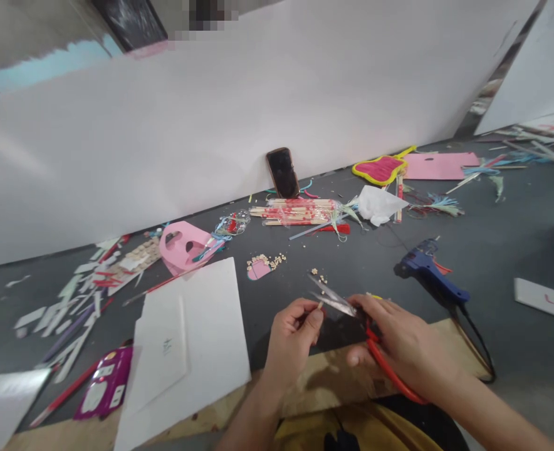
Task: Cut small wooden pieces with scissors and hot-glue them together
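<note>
My right hand (403, 335) is closed round the red handles of a pair of scissors (338, 304), whose blades are parted and point to the left. Between thumb and fingertips, my left hand (292, 335) pinches a thin wooden stick (321, 305); only its pale tip shows, at the blades. Just beyond the blades lie several small cut wooden bits (321, 278). More bits surround a small pink rounded piece (259, 269) farther left on the dark table.
A blue glue gun (432, 272) with a black cord lies at right. White boards (211, 319) and a pink cut-out (185, 244) are at left. At the back, a phone (282, 172) leans upright behind bundled sticks (300, 212). Scraps and pencils litter the far left.
</note>
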A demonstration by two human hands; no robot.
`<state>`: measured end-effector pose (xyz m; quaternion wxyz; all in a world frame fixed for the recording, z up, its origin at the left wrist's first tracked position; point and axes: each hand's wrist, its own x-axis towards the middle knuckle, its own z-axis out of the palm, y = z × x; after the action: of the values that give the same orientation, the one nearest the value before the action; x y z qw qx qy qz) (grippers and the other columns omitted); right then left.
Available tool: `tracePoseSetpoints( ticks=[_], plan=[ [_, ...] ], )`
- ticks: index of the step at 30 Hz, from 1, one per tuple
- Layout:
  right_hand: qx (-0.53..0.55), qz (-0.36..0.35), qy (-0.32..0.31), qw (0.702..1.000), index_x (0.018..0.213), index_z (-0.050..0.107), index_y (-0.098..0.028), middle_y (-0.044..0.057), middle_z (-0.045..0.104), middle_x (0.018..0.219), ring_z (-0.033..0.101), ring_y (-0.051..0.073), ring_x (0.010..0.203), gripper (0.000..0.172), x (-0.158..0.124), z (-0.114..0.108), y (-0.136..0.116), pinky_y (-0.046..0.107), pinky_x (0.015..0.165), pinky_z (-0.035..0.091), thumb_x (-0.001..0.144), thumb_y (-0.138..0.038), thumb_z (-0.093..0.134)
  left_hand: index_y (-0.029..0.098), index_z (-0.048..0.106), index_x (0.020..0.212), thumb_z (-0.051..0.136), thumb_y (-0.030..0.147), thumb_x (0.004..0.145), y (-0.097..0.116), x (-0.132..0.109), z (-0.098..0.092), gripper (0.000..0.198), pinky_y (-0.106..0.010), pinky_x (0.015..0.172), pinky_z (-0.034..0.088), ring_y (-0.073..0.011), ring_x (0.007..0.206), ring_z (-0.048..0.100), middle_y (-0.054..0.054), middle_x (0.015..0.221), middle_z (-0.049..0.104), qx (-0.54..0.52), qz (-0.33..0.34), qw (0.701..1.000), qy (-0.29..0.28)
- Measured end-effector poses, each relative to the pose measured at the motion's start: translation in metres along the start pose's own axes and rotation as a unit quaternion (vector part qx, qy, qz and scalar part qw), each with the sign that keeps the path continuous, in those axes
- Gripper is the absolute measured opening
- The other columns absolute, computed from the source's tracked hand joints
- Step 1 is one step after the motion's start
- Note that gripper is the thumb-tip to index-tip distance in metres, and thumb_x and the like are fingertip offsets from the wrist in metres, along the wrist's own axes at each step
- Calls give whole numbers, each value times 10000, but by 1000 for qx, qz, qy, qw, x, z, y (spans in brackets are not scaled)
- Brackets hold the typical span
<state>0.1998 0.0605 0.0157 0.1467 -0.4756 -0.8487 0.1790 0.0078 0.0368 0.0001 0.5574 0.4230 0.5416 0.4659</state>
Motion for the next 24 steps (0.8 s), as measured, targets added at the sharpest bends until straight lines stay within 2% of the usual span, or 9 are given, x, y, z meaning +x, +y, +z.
tracePoseSetpoints(
  ticks=[4,11,19,24],
  plan=[
    [0,-9,-40,999,1134,512,-167,118,656,982,613,278,908,493,-3,3,-7,380,728,494,753,-465,605,145,610,786,585,391,801,-1,3,0,247,-202,454,292,-73,450,382,63,501,416,-3,9,1000,8],
    [-5,-13,-61,998,1132,522,-155,119,649,976,615,276,891,440,-2,4,-14,389,733,493,803,-445,561,141,610,761,594,342,797,1,0,-2,205,-198,445,304,-72,450,395,54,530,431,21,8,1000,-2],
    [-42,-35,-48,997,1159,517,-123,118,653,901,638,259,801,414,-2,16,-15,362,666,503,872,-419,487,140,642,743,573,332,812,3,0,-3,215,-192,438,292,-64,467,390,21,626,509,58,29,998,17],
    [-29,-33,-80,996,1141,522,-144,115,654,933,622,264,836,413,4,6,-17,368,684,504,853,-439,506,150,677,761,580,318,801,8,-2,-5,198,-196,479,344,-99,542,490,-15,689,611,69,39,996,27]
  ],
)
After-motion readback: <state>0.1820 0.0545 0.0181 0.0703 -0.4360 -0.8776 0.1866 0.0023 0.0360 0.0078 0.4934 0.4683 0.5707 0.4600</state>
